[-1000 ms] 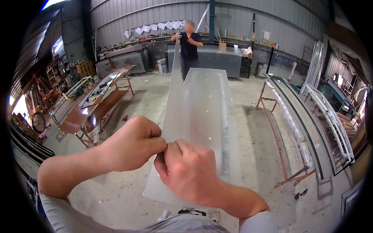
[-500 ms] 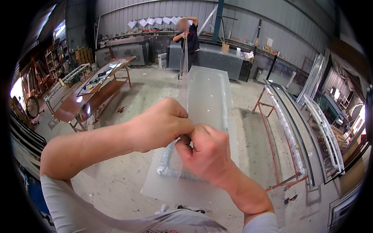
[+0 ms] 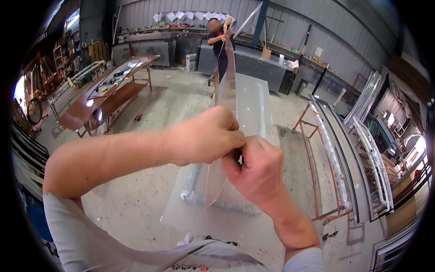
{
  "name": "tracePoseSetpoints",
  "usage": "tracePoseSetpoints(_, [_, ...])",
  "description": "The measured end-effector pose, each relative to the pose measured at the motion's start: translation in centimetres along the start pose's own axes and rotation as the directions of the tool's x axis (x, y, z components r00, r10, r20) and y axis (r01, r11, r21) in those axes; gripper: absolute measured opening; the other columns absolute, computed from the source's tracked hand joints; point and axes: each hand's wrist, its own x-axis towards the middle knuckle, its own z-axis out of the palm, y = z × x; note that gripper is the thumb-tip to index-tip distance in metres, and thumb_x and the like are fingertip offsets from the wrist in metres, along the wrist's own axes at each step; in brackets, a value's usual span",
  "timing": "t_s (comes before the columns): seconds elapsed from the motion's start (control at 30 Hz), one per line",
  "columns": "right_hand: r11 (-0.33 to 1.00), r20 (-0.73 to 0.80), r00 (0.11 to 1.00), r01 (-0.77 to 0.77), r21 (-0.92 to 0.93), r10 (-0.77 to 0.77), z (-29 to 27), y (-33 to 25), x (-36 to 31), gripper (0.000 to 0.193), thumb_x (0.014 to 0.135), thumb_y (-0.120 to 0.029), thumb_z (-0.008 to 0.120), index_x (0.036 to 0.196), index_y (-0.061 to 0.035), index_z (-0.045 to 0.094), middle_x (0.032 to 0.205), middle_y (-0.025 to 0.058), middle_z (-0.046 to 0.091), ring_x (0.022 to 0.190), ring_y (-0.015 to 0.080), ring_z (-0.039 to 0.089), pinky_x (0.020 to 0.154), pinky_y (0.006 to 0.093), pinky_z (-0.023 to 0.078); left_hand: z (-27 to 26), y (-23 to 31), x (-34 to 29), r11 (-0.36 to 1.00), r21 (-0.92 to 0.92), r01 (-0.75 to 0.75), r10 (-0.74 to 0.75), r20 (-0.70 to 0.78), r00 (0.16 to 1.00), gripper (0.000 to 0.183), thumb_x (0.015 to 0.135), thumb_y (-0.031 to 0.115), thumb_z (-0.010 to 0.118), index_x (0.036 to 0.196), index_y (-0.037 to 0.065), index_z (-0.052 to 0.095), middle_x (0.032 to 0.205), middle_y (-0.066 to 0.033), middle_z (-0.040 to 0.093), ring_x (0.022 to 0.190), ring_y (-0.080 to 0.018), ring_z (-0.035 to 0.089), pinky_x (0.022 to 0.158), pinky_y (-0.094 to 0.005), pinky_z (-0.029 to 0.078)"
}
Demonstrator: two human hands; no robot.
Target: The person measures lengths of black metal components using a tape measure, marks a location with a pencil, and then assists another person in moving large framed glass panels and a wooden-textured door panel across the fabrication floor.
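Up close, the left hand (image 3: pixel 206 136) and the right hand (image 3: pixel 256 170) meet, and both pinch the near end of a long clear plastic strip (image 3: pixel 226 86) with closed fingers. Far away, another person (image 3: pixel 220 41) holds the far end up, so the strip hangs tight above the big clear sheet (image 3: pixel 253 109).

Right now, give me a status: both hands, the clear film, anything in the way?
Left hand and right hand both pinched on the clear plastic film strip. Far end held up by another person. Frosted sheet lies beneath. No obstruction seen.
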Motion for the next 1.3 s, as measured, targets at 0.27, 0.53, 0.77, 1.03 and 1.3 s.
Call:
tracePoseSetpoints(0.27, [1.000, 0.018, 1.000, -0.012, -0.013, 0.012, 0.2, 0.5, 1.4, 0.022, 0.072, -0.002, 0.070, 0.067, -0.0020, 0.048, 0.061, 0.0143, 0.053, 0.053, 0.0341, 0.057, 0.047, 0.0415, 0.044, -1.3, -5.1, 2.1, 0.886, -0.417, -0.205, 0.272, 0.110, 0.956, 0.034, 0.095, 0.029, 0.051, 0.089, -0.002, 0.063, 0.084, -0.0070, 0.061, 0.073, -0.0157, 0.059, 0.063, -0.0299, 0.050])
tracePoseSetpoints(0.53, [0.977, -0.032, 0.984, -0.176, -0.118, 0.173, 1.2, 1.4, 3.2, 0.022, 0.074, 0.002, 0.065, 0.063, -0.0017, 0.046, 0.053, 0.0116, 0.047, 0.044, 0.0245, 0.047, 0.043, 0.0328, 0.037, 5.4, -29.1, 8.8, 0.561, -0.826, -0.047, -0.274, -0.239, 0.932, 0.037, 0.097, 0.030, 0.042, 0.097, -0.001, 0.063, 0.089, -0.0138, 0.064, 0.074, -0.0217, 0.060, 0.065, -0.0356, 0.052])
tracePoseSetpoints(0.77, [0.961, -0.180, 0.953, -0.262, -0.091, 0.242, 0.5, 2.0, 7.4, 0.024, 0.080, 0.001, 0.060, 0.063, -0.0004, 0.043, 0.054, -0.0035, 0.034, 0.054, 0.0023, 0.031, 0.045, 0.0222, 0.025, 21.9, -53.8, 13.1, 0.678, -0.496, 0.543, -0.729, -0.353, 0.587, 0.037, 0.088, 0.027, 0.052, 0.086, -0.008, 0.064, 0.075, -0.0176, 0.063, 0.065, -0.0251, 0.060, 0.060, -0.0398, 0.048])
tracePoseSetpoints(1.03, [0.917, -0.258, 0.901, -0.385, -0.110, 0.347, -2.2, 5.9, 7.8, 0.022, 0.082, -0.003, 0.056, 0.064, -0.0002, 0.044, 0.057, -0.0049, 0.036, 0.057, 0.0022, 0.031, 0.049, 0.0231, 0.024, 19.8, -53.6, 10.8, 0.553, -0.794, 0.254, -0.752, -0.343, 0.563, 0.015, 0.075, 0.005, 0.063, 0.070, -0.009, 0.064, 0.065, -0.0065, 0.059, 0.055, -0.0170, 0.053, 0.049, -0.0352, 0.041])
tracePoseSetpoints(1.3, [0.801, -0.372, 0.758, -0.596, -0.061, 0.535, -6.9, 11.7, 4.9, 0.024, 0.083, -0.003, 0.053, 0.060, -0.0001, 0.044, 0.059, -0.0059, 0.037, 0.058, 0.0024, 0.030, 0.050, 0.0241, 0.023, 11.6, -48.4, 5.3, 0.340, -0.940, 0.020, -0.714, -0.244, 0.656, 0.017, 0.084, 0.005, 0.063, 0.090, -0.010, 0.067, 0.081, -0.0145, 0.067, 0.065, -0.0227, 0.063, 0.057, -0.0353, 0.050])
